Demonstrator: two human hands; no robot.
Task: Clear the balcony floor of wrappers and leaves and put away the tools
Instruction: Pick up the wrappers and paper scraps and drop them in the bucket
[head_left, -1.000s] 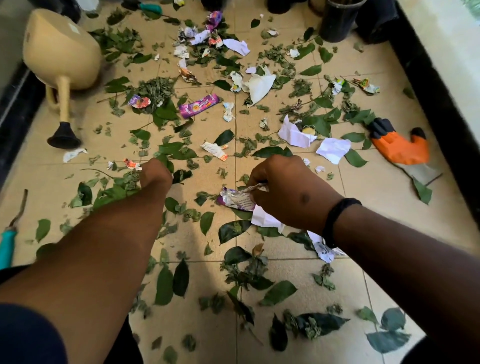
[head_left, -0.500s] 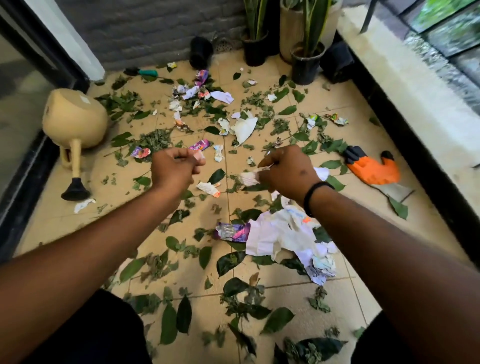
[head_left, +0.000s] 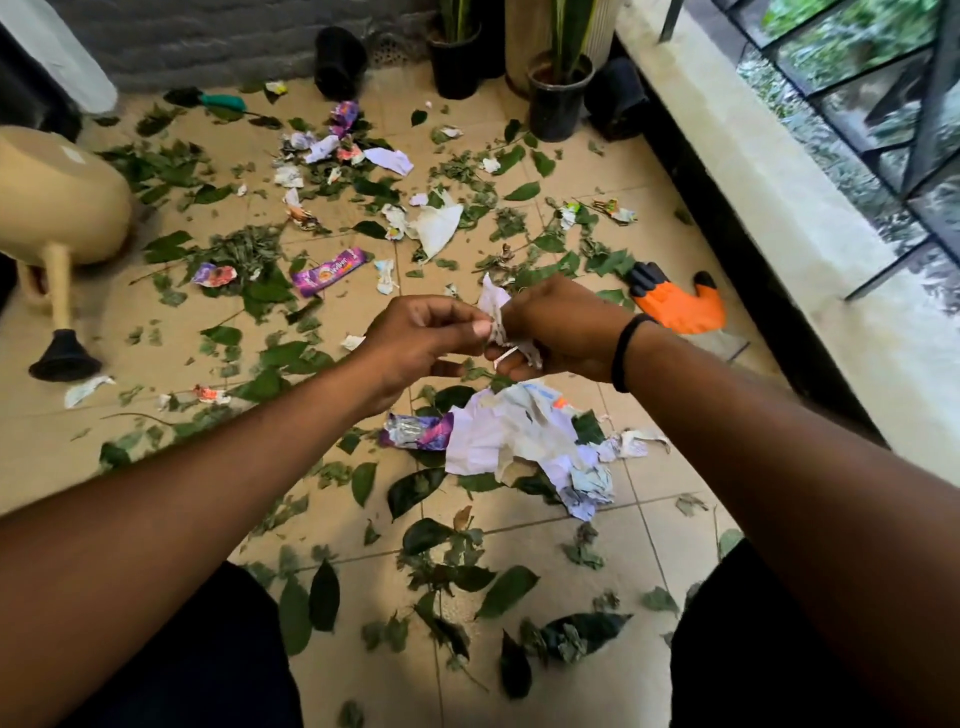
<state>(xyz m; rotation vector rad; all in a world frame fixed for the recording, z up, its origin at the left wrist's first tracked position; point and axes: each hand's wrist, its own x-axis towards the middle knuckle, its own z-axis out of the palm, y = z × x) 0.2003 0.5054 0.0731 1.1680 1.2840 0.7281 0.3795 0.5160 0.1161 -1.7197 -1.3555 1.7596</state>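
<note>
White wrapper scraps (head_left: 498, 325) pinched between left hand (head_left: 426, 338), right hand (head_left: 558, 332)

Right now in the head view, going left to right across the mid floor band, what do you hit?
Watering can → long purple wrapper → white paper sheet → orange and black glove → balcony ledge. The hands and the scraps they hold overlap the middle, so left out.

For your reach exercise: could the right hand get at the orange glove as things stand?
Probably yes, once freed: the right hand grips paper scraps, but the orange glove lies beside it with only bare floor between.
</note>
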